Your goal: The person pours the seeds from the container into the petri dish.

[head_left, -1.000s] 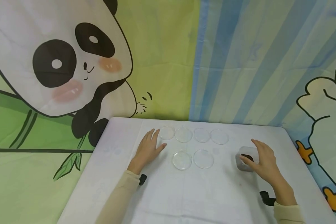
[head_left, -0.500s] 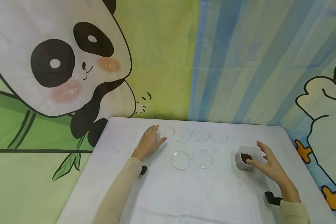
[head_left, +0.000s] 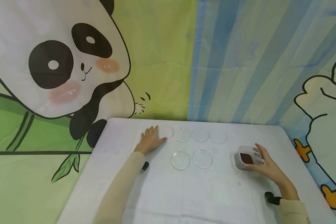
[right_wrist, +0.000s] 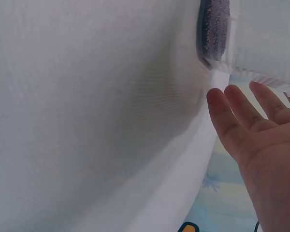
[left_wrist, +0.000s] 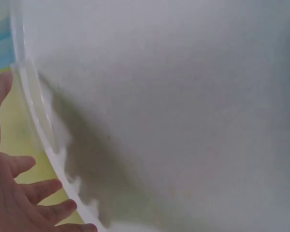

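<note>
At the back left of the white table, my left hand (head_left: pixel 150 140) spreads its fingers beside the leftmost clear round dish (head_left: pixel 166 132); the thumb reaches toward its near rim. In the left wrist view the dish (left_wrist: pixel 37 108) lies flat, and the fingers look straight. On the right, a clear plastic box (head_left: pixel 238 161) holds a dark brown granular mass (head_left: pixel 246 158). My right hand (head_left: pixel 271 168) straddles the box's right end, thumb near the front side, index finger at the back. In the right wrist view, extended fingers stand close by the box (right_wrist: pixel 266 43); contact is unclear.
Three more clear dishes continue the back row, the rightmost dish (head_left: pixel 218 136) among them. Two dishes, a left one (head_left: pixel 181 160) and a right one (head_left: pixel 203 158), lie in front. A printed cloth (head_left: pixel 162 62) hangs behind the table (head_left: pixel 201 196).
My left hand has moved slightly rightward and lowered toward the leftmost dish. The right hand first drew back to the right, then closed in around the box's right end.
</note>
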`<state>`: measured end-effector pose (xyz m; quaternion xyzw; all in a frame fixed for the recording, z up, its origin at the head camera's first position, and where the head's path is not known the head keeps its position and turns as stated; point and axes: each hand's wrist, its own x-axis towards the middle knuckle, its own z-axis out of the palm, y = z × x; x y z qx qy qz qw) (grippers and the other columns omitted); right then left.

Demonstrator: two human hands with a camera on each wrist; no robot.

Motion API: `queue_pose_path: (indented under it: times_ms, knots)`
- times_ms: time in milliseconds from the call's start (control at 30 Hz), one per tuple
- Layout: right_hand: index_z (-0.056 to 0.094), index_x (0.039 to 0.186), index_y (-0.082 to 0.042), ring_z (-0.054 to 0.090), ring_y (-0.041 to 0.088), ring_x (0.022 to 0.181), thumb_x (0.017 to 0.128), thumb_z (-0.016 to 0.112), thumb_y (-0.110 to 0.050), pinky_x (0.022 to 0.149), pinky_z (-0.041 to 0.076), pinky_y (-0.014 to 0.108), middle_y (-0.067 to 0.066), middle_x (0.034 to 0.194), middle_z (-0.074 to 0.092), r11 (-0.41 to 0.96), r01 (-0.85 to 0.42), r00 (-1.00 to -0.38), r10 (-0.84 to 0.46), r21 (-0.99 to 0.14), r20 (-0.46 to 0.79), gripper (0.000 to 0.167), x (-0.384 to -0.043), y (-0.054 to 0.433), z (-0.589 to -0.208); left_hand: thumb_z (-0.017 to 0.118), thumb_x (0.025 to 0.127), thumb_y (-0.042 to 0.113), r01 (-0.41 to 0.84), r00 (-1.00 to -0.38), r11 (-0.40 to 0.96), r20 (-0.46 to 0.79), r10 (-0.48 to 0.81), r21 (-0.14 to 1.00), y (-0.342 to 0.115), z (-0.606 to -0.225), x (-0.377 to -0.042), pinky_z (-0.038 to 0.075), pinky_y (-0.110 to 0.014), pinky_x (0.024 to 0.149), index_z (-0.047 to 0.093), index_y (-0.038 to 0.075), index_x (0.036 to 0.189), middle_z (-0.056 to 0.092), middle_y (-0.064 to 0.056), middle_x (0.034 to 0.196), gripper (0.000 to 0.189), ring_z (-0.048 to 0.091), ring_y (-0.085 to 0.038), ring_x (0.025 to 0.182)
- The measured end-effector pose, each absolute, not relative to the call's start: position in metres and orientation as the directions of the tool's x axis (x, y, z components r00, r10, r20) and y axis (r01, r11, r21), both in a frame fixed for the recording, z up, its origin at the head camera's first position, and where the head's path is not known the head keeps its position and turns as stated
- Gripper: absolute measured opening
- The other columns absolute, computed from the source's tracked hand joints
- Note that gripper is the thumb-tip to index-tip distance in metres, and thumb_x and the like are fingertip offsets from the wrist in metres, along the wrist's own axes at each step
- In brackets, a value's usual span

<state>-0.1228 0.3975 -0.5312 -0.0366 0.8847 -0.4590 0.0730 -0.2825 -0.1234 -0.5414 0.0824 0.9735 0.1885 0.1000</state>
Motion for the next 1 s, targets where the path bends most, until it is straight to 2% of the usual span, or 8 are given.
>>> queue_pose_path:
  times_ms: [167, 400, 733, 900, 1000]
  knots:
    - [-0.011, 0.161, -0.026, 0.004, 0.060, 0.141, 0.089, 0.078, -0.025, 0.091, 0.020, 0.084, 0.030, 0.161, 0.007, 0.579, 0.003, -0.982, -0.151, -0.816, -0.111, 0.114, -0.124, 0.397, -0.532, 0.054, 0.093, 0.065, 0.092, -0.962, 0.913, -0.200, 0.184, 0.397, -0.124, -0.544, -0.282, 0.013, -0.066, 0.114, 0.019, 0.009, 0.160, 0.023, -0.024, 0.160, 0.095, 0.017, -0.045, 0.146]
    - [-0.009, 0.161, -0.026, 0.011, 0.058, 0.141, 0.090, 0.077, -0.025, 0.091, 0.025, 0.082, 0.028, 0.160, 0.010, 0.583, -0.015, -0.977, -0.182, -0.812, -0.113, 0.112, -0.127, 0.403, -0.536, 0.055, 0.094, 0.064, 0.088, -0.963, 0.914, -0.202, 0.180, 0.397, -0.125, -0.542, -0.281, 0.014, -0.066, 0.113, 0.021, 0.008, 0.159, 0.024, -0.025, 0.158, 0.092, 0.019, -0.045, 0.145]
    - [0.000, 0.160, -0.010, 0.024, 0.057, 0.135, 0.090, 0.077, -0.018, 0.092, 0.030, 0.076, 0.028, 0.158, 0.016, 0.538, -0.042, -0.980, -0.184, -0.842, -0.069, 0.105, -0.126, 0.401, -0.536, 0.052, 0.095, 0.065, 0.092, -0.962, 0.915, -0.201, 0.183, 0.393, -0.125, -0.548, -0.284, 0.013, -0.066, 0.114, 0.023, 0.011, 0.160, 0.023, -0.024, 0.159, 0.090, 0.017, -0.045, 0.146]
    - [0.000, 0.160, -0.011, 0.021, 0.061, 0.136, 0.088, 0.079, -0.018, 0.093, 0.025, 0.078, 0.029, 0.157, 0.019, 0.530, -0.047, -0.989, -0.141, -0.847, -0.034, 0.107, -0.128, 0.392, -0.534, 0.054, 0.095, 0.064, 0.090, -0.963, 0.909, -0.197, 0.183, 0.406, -0.123, -0.546, -0.283, 0.012, -0.067, 0.114, 0.023, 0.011, 0.160, 0.022, -0.024, 0.160, 0.089, 0.016, -0.045, 0.146]
    - [0.000, 0.160, -0.011, 0.020, 0.060, 0.137, 0.088, 0.080, -0.018, 0.093, 0.027, 0.078, 0.030, 0.155, 0.022, 0.528, -0.057, -0.993, -0.115, -0.848, -0.005, 0.108, -0.131, 0.384, -0.532, 0.053, 0.095, 0.065, 0.089, -0.962, 0.915, -0.204, 0.182, 0.394, -0.123, -0.545, -0.282, 0.012, -0.066, 0.114, 0.023, 0.011, 0.160, 0.022, -0.024, 0.160, 0.089, 0.016, -0.045, 0.146]
